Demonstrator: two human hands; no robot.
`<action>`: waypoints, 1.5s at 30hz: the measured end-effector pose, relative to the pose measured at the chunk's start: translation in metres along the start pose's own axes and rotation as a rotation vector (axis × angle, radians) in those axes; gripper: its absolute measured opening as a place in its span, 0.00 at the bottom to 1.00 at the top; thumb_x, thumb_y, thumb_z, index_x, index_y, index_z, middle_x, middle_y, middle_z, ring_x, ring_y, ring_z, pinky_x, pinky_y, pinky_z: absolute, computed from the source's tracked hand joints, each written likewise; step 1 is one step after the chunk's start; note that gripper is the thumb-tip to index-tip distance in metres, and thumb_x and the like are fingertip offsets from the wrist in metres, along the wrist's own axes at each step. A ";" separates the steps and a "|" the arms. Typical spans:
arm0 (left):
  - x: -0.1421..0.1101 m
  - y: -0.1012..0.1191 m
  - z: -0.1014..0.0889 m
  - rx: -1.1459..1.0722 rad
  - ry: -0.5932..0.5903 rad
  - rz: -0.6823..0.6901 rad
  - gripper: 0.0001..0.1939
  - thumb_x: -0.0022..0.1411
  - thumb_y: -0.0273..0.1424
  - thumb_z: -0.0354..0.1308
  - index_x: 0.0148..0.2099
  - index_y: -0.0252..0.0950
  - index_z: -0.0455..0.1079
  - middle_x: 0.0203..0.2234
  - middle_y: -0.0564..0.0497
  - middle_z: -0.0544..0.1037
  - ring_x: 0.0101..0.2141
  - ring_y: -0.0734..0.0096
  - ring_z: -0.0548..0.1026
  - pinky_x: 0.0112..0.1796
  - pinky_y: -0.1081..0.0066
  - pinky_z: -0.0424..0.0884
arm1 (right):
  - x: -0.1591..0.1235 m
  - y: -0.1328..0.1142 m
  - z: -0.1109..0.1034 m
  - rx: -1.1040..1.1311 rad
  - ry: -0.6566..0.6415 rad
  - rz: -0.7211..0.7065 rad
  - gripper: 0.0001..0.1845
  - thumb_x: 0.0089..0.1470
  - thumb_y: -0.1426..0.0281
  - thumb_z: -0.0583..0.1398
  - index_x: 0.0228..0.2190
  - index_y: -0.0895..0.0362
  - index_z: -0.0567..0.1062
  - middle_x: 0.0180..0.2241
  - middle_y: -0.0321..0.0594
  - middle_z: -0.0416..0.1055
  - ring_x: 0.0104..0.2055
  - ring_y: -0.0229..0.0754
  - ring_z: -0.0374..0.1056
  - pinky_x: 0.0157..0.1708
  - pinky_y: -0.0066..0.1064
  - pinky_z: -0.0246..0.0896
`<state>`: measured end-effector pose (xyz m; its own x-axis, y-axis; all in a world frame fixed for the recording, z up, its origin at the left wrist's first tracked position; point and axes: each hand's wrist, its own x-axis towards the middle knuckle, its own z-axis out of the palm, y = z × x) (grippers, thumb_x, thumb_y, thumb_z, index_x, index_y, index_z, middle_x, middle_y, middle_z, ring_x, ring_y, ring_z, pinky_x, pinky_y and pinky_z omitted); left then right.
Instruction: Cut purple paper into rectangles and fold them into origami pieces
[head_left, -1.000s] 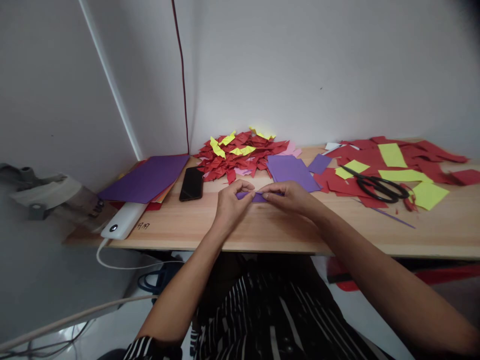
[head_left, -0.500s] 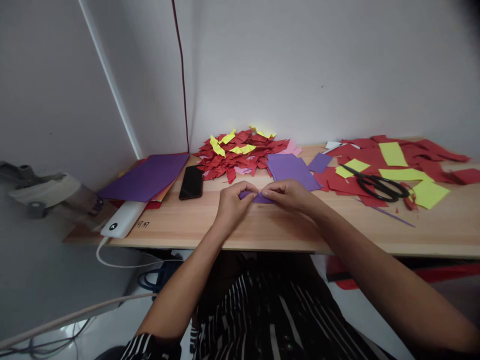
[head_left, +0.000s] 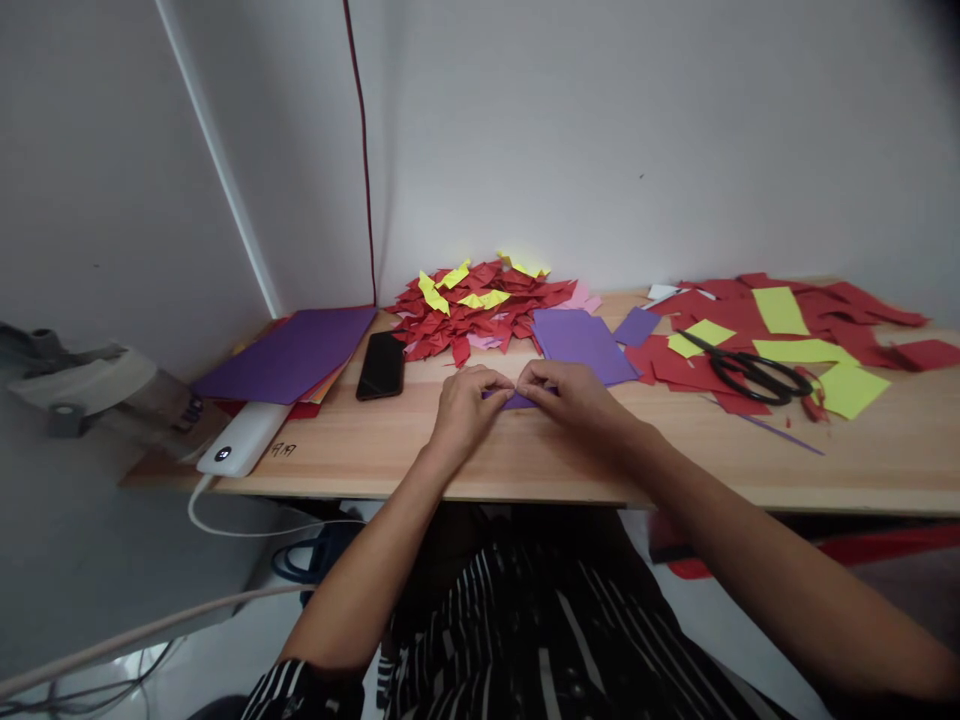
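Observation:
Between my hands, low over the wooden table, is a small piece of purple paper [head_left: 519, 402], mostly covered by my fingers. My left hand [head_left: 469, 402] pinches its left side between thumb and fingers. On its other side, my right hand [head_left: 566, 392] grips it the same way, and the two thumbs almost meet in the middle. How the paper is folded cannot be made out. Just behind my right hand lies a stack of purple paper sheets [head_left: 581, 343]. A pile of folded red paper pieces [head_left: 517, 325], topped with several yellow ones [head_left: 484, 299], rises farther back against the wall.
A black phone [head_left: 381, 366] lies left of my hands. Beyond it are large purple sheets [head_left: 289, 352] and a white power strip [head_left: 247, 440]. On the right, black-handled scissors [head_left: 757, 375] rest on red scraps [head_left: 679, 365] and yellow paper [head_left: 851, 388]. The table's front edge [head_left: 525, 498] runs below my forearms.
My right fingers have drawn in slightly toward the left thumb and cover the middle of the purple paper. My left hand stays nearly in place. The whole view has shifted slightly.

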<state>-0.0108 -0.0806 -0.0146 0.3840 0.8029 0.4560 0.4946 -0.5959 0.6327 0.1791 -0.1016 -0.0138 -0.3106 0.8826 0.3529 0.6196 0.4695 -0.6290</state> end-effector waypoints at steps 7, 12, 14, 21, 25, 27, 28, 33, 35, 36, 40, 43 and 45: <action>0.002 0.009 0.004 0.356 0.031 0.186 0.06 0.63 0.27 0.57 0.33 0.38 0.72 0.31 0.48 0.76 0.40 0.61 0.69 0.41 0.63 0.60 | 0.008 -0.003 0.001 -0.537 0.040 -0.101 0.10 0.63 0.67 0.55 0.33 0.57 0.74 0.35 0.44 0.74 0.39 0.46 0.64 0.39 0.35 0.46; -0.003 0.006 0.010 0.416 -0.031 0.173 0.06 0.63 0.27 0.56 0.33 0.37 0.70 0.32 0.48 0.75 0.39 0.61 0.68 0.39 0.63 0.60 | 0.004 -0.008 0.002 -0.662 -0.070 -0.118 0.11 0.64 0.67 0.55 0.32 0.58 0.74 0.35 0.44 0.74 0.39 0.46 0.64 0.37 0.35 0.43; -0.006 0.004 0.010 0.394 -0.072 0.156 0.06 0.63 0.27 0.56 0.32 0.37 0.70 0.31 0.48 0.75 0.38 0.62 0.68 0.38 0.64 0.60 | 0.001 -0.010 0.004 -0.656 -0.108 -0.125 0.11 0.64 0.67 0.55 0.32 0.58 0.74 0.34 0.44 0.74 0.39 0.46 0.64 0.37 0.34 0.43; -0.008 -0.002 0.007 0.212 -0.119 0.079 0.06 0.60 0.25 0.58 0.30 0.36 0.72 0.29 0.50 0.75 0.34 0.66 0.69 0.39 0.66 0.64 | -0.006 -0.009 0.009 -0.440 -0.096 -0.035 0.10 0.62 0.69 0.55 0.31 0.58 0.74 0.33 0.41 0.72 0.36 0.43 0.65 0.36 0.32 0.47; -0.006 -0.002 0.007 0.145 -0.092 -0.014 0.05 0.56 0.25 0.61 0.28 0.36 0.73 0.28 0.50 0.76 0.35 0.66 0.70 0.41 0.65 0.65 | -0.009 -0.009 0.011 -0.313 -0.053 0.067 0.08 0.59 0.69 0.57 0.29 0.57 0.72 0.30 0.39 0.71 0.32 0.40 0.63 0.33 0.30 0.47; -0.005 -0.001 0.006 0.134 -0.100 -0.053 0.05 0.56 0.25 0.61 0.28 0.36 0.74 0.28 0.50 0.76 0.36 0.66 0.70 0.43 0.64 0.65 | -0.011 -0.012 0.013 -0.284 -0.024 0.118 0.07 0.57 0.69 0.57 0.27 0.57 0.71 0.29 0.38 0.71 0.30 0.40 0.62 0.31 0.30 0.46; -0.005 0.000 0.006 0.132 -0.109 -0.071 0.05 0.56 0.25 0.61 0.28 0.36 0.74 0.28 0.50 0.76 0.36 0.66 0.71 0.44 0.63 0.65 | -0.011 -0.014 0.013 -0.278 -0.010 0.140 0.07 0.57 0.70 0.57 0.27 0.57 0.71 0.28 0.38 0.71 0.30 0.39 0.61 0.30 0.30 0.46; -0.001 0.002 0.006 0.118 -0.155 -0.121 0.06 0.55 0.26 0.60 0.26 0.36 0.74 0.27 0.49 0.76 0.34 0.66 0.71 0.43 0.63 0.66 | -0.013 -0.027 0.016 -0.331 0.037 0.212 0.08 0.55 0.70 0.56 0.24 0.56 0.68 0.27 0.39 0.71 0.28 0.39 0.60 0.29 0.31 0.43; 0.002 0.002 0.006 0.110 -0.166 -0.122 0.07 0.55 0.26 0.60 0.25 0.36 0.74 0.27 0.49 0.76 0.33 0.67 0.71 0.41 0.65 0.66 | -0.013 -0.030 0.018 -0.388 0.041 0.226 0.08 0.55 0.70 0.55 0.25 0.56 0.68 0.28 0.40 0.71 0.29 0.40 0.60 0.29 0.32 0.43; 0.003 0.002 0.005 0.105 -0.172 -0.124 0.07 0.55 0.26 0.60 0.25 0.36 0.74 0.26 0.50 0.76 0.32 0.68 0.71 0.39 0.66 0.67 | -0.013 -0.031 0.019 -0.414 0.040 0.231 0.08 0.55 0.70 0.55 0.25 0.56 0.68 0.29 0.41 0.72 0.29 0.40 0.61 0.30 0.32 0.43; 0.010 0.003 0.003 0.110 -0.222 -0.158 0.09 0.53 0.28 0.61 0.22 0.36 0.71 0.21 0.51 0.74 0.27 0.70 0.70 0.32 0.70 0.65 | -0.012 -0.032 0.023 -0.450 0.044 0.258 0.07 0.55 0.70 0.54 0.26 0.56 0.67 0.30 0.42 0.72 0.31 0.42 0.62 0.31 0.33 0.44; 0.012 0.005 0.002 0.136 -0.232 -0.188 0.11 0.52 0.29 0.62 0.19 0.36 0.69 0.17 0.52 0.72 0.24 0.70 0.68 0.28 0.71 0.62 | -0.012 -0.030 0.023 -0.449 0.049 0.271 0.08 0.56 0.70 0.53 0.26 0.56 0.67 0.31 0.42 0.73 0.31 0.42 0.63 0.31 0.33 0.43; 0.010 0.007 0.003 0.151 -0.204 -0.195 0.12 0.52 0.29 0.62 0.18 0.36 0.68 0.16 0.52 0.71 0.23 0.70 0.67 0.27 0.71 0.61 | -0.012 -0.028 0.022 -0.456 0.040 0.267 0.09 0.57 0.70 0.53 0.26 0.56 0.68 0.31 0.43 0.73 0.32 0.43 0.64 0.31 0.33 0.43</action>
<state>-0.0008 -0.0767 -0.0077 0.4115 0.8912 0.1906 0.6782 -0.4392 0.5892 0.1502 -0.1251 -0.0156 -0.0774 0.9642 0.2535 0.9269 0.1632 -0.3380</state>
